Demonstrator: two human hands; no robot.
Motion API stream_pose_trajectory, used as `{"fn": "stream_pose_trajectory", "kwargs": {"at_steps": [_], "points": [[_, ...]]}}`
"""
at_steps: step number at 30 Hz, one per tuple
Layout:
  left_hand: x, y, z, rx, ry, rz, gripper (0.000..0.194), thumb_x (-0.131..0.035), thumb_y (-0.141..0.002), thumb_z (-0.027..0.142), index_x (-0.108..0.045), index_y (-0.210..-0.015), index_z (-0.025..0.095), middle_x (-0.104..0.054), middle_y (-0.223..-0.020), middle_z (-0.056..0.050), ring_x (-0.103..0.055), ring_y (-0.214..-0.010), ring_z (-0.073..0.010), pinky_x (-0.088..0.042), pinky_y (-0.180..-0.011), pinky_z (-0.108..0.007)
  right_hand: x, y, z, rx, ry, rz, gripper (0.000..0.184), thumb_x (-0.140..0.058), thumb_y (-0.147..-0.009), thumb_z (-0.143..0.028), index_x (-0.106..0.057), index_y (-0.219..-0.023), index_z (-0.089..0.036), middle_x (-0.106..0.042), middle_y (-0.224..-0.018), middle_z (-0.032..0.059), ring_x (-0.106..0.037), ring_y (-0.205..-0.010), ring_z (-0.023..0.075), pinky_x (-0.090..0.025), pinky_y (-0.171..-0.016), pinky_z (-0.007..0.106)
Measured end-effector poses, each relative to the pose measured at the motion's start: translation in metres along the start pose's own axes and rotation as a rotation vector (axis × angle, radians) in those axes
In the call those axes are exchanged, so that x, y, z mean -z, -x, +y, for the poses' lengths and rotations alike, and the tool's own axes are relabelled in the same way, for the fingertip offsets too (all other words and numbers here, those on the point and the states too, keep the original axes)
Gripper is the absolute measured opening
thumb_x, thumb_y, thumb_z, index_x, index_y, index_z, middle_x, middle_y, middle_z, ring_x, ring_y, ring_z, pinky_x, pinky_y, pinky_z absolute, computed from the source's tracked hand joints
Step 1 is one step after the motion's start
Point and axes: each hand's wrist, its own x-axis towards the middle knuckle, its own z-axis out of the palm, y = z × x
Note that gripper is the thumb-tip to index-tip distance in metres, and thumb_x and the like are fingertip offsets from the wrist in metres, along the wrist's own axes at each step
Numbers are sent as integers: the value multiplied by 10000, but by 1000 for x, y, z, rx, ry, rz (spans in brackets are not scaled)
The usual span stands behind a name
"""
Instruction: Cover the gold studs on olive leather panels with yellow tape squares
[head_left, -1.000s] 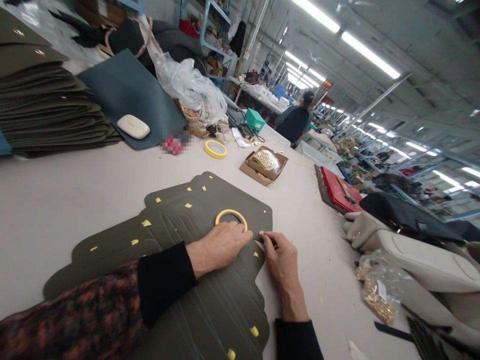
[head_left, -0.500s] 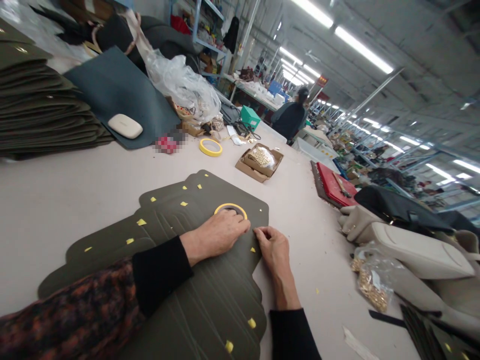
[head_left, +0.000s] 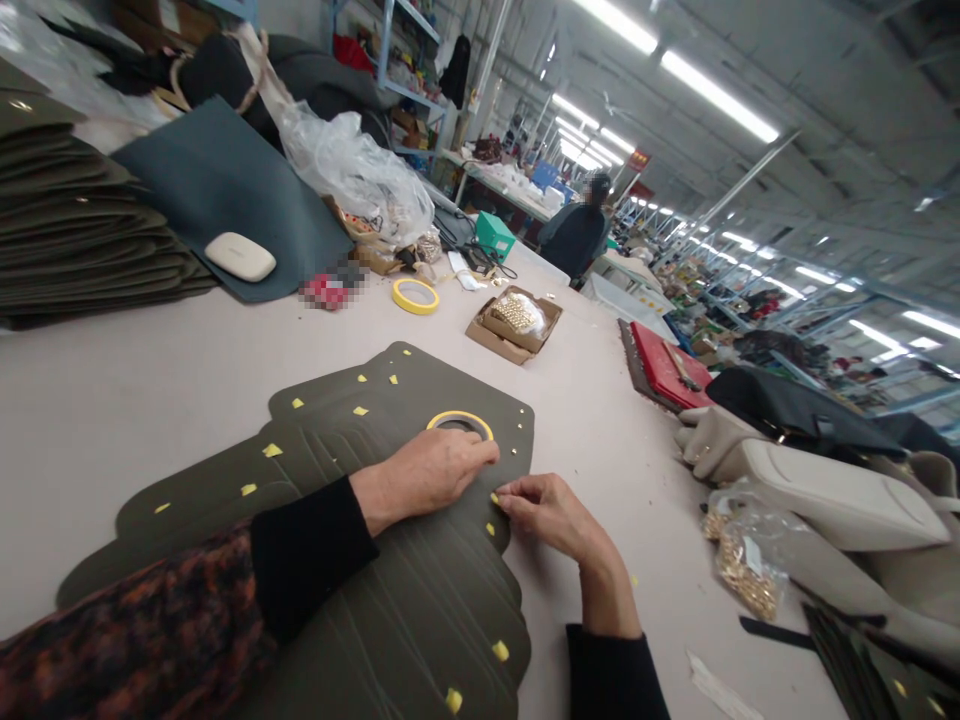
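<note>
Olive-green leather-like panels (head_left: 442, 375) lie overlapped in a fanned stack on the table before me, dotted with small yellow tape pieces (head_left: 272, 450). My left hand (head_left: 424, 475) rests over the panels with its fingers curled around the near edge of a roll of yellow tape (head_left: 459, 416). To its right, my right hand (head_left: 559, 515) pinches a small torn piece of yellow tape (head_left: 495, 498) between thumb and fingertips, at the panels' right edge. Small gold-coloured studs (head_left: 522, 411) show near the top panel's right corner.
Beyond the panels are another yellow tape roll (head_left: 415, 296) and a cardboard box (head_left: 499, 341) of gold hardware. A tall stack of olive panels (head_left: 82, 220) stands left. Bags (head_left: 840, 495) and a plastic pouch of gold parts (head_left: 750, 570) lie right. A person (head_left: 576, 235) sits farther off.
My right hand has moved down and slightly away from my left hand, and a yellow tape piece now shows at its fingertips. My left hand stays at the tape roll. The camera view shifted slightly.
</note>
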Motion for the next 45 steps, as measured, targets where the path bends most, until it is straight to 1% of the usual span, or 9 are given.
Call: {"fn": "stream_pose_trajectory", "kwargs": {"at_steps": [6, 11, 18, 21, 26, 31, 35, 40, 45], "points": [[0, -2, 1, -3, 111, 98, 242, -436, -957, 210, -555, -1168, 213, -681, -1093, -39, -649, -990, -163, -485, -868, -269, -2, -6, 3, 211, -89, 401, 251, -628, -801, -330, -738, -978, -190, -739, -935, 60, -660, -819, 197, -523, -743, 311], [-1, -1, 2, 0, 101, 98, 452, -474, -943, 215, -358, -1378, 183, -630, -1234, -105, -640, -1064, -195, -504, -907, -314, -13, -7, -7, 446, 58, 460, 223, -587, -842, -266, -713, -1017, -213, -727, -967, 60, -660, -831, 178, -529, -737, 296], [0, 0, 7, 40, 31, 58, 367, -495, -926, 209, -396, -1278, 182, -680, -1054, -70, -677, -928, -203, -512, -765, -280, -22, -6, -13, 572, 266, 509, 154, -544, -849, -178, -693, -877, -205, -699, -800, 25, -617, -675, 134, -494, -659, 249], [4, -1, 9, 64, -11, 37, 194, -482, -933, 215, -491, -1125, 190, -683, -922, -30, -670, -837, -193, -476, -678, -260, -26, -7, -9, 582, 363, 573, 162, -536, -815, -154, -689, -804, -205, -686, -735, 18, -604, -618, 129, -478, -628, 243], [6, -2, 9, 73, -44, 45, 88, -470, -926, 183, -552, -894, 191, -655, -832, -13, -627, -769, -173, -425, -646, -258, -36, -6, -15, 468, 338, 647, 152, -558, -773, -187, -707, -790, -208, -689, -691, 13, -598, -584, 133, -479, -621, 250], [6, -1, 13, 63, -99, 154, 121, -442, -914, 164, -542, -851, 189, -617, -780, -11, -588, -694, -169, -393, -600, -275, -38, -13, -24, 168, -283, 581, 140, -624, -745, -299, -656, -692, -173, -616, -534, -22, -549, -447, 120, -476, -470, 241], [5, 0, 16, 60, -105, 180, 138, -410, -941, 185, -536, -886, 195, -628, -820, -11, -591, -725, -171, -395, -603, -281, -19, -22, -6, -28, -515, 698, 185, -716, -628, -317, -625, -622, -156, -579, -499, -29, -531, -436, 108, -477, -420, 225], [-3, 1, 11, 103, -193, -3, 113, -442, -922, 138, -543, -930, 188, -632, -839, -38, -578, -768, -196, -406, -617, -293, -1, -28, 19, -95, -421, 564, 303, -749, -615, -404, -678, -711, -126, -620, -539, -3, -514, -419, 84, -441, -411, 197], [-11, 3, 6, 68, -230, -40, 111, -461, -897, 127, -550, -915, 190, -611, -925, -63, -538, -848, -225, -428, -711, -337, -6, -34, 15, -71, -158, 528, 294, -647, -704, -450, -677, -705, -157, -609, -530, -16, -494, -408, 98, -394, -414, 211]]}}
